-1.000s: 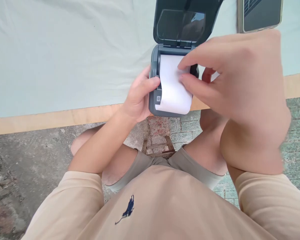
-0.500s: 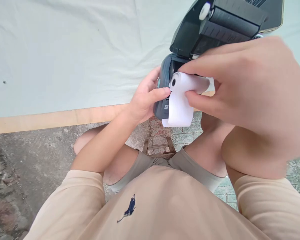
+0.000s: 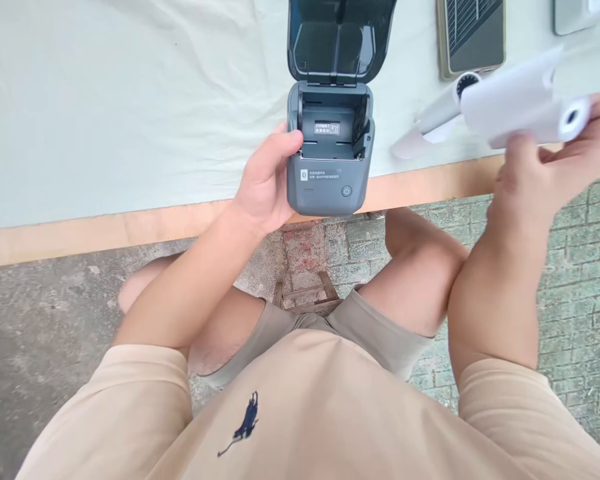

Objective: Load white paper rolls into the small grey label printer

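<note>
A dark grey label printer (image 3: 329, 187) is held by its left side in my left hand (image 3: 267, 177), the thumb on the rim of its bay. Its lid (image 3: 337, 47) stands raised, and the paper bay holds no roll. Out to the right, my right hand (image 3: 545, 157) grips a white paper roll (image 3: 535, 123) between thumb and fingers, with a loose flap of paper curling up from it. Just left of that roll, a second paper roll (image 3: 443, 110) with a dark core end lies on the table, part of its paper unrolled.
A phone (image 3: 473, 37) lies at the back right of the cloth-covered table (image 3: 130, 120). Beyond it, a pale device (image 3: 575, 17) is cut off by the frame edge. The table's bare front edge (image 3: 180, 223) runs above my knees.
My right hand has lifted the paper roll out of the printer and carried it right. The printer has turned to face me more squarely, and its bay now shows.
</note>
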The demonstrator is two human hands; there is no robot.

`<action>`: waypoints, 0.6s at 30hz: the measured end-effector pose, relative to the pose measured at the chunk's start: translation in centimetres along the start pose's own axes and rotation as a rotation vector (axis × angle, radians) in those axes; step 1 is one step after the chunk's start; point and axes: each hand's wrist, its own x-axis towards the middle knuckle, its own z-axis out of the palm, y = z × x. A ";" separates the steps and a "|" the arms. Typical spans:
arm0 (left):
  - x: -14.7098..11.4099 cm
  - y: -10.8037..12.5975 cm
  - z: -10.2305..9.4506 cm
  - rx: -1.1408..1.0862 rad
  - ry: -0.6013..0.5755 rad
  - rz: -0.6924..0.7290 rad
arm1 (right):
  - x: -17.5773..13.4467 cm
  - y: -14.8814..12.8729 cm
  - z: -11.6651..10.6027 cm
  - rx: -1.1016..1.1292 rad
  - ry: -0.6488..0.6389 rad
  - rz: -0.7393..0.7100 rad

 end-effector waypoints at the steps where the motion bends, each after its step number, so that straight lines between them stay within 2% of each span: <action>1: 0.0 0.0 0.0 0.010 0.005 -0.009 | 0.2 0.8 0.4 -0.005 0.006 0.033; 4: 0.1 -0.1 -0.1 0.030 0.016 -0.021 | 0.1 1.3 0.5 -0.009 -0.052 0.101; 8: 0.1 -0.1 -0.1 0.025 0.008 -0.010 | -0.1 0.2 -1.3 0.032 -0.169 0.090; 10: 0.1 -0.2 -0.1 0.019 0.014 0.003 | 0.1 -1.0 -2.3 0.059 -0.083 0.022; 12: 0.1 -0.2 -0.1 0.019 0.022 0.009 | 0.5 -2.7 -2.8 0.060 0.009 -0.115; 13: 0.1 -0.2 0.0 0.022 0.028 0.008 | 0.8 -3.8 -2.9 0.033 0.011 -0.188; 15: 0.0 -0.1 0.1 0.031 0.038 0.006 | 1.8 -6.0 -2.6 -0.138 -0.212 -0.245; 18: 0.0 0.0 0.1 0.041 0.043 -0.002 | 3.6 -8.1 -1.7 -0.416 -0.582 -0.163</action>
